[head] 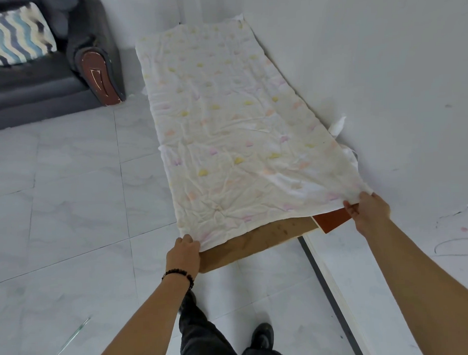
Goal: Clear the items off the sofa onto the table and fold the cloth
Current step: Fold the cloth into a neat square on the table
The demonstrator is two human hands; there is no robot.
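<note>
A cream cloth [233, 124] with small yellow and pink spots lies spread flat over a long brown table [256, 243] that runs along the white wall. My left hand [184, 254] pinches the cloth's near left corner. My right hand [369, 211] pinches the near right corner at the wall side. A strip of bare tabletop shows between my hands. The dark grey sofa [38, 86] stands at the far left with a zigzag-striped cushion [14, 36] on its seat.
A red-brown flat piece [332, 219] pokes out from under the cloth near my right hand. The sofa's worn armrest end [100, 75] faces the table's far end. White floor tiles [69, 209] lie to the left. My legs and shoes [262, 335] are below.
</note>
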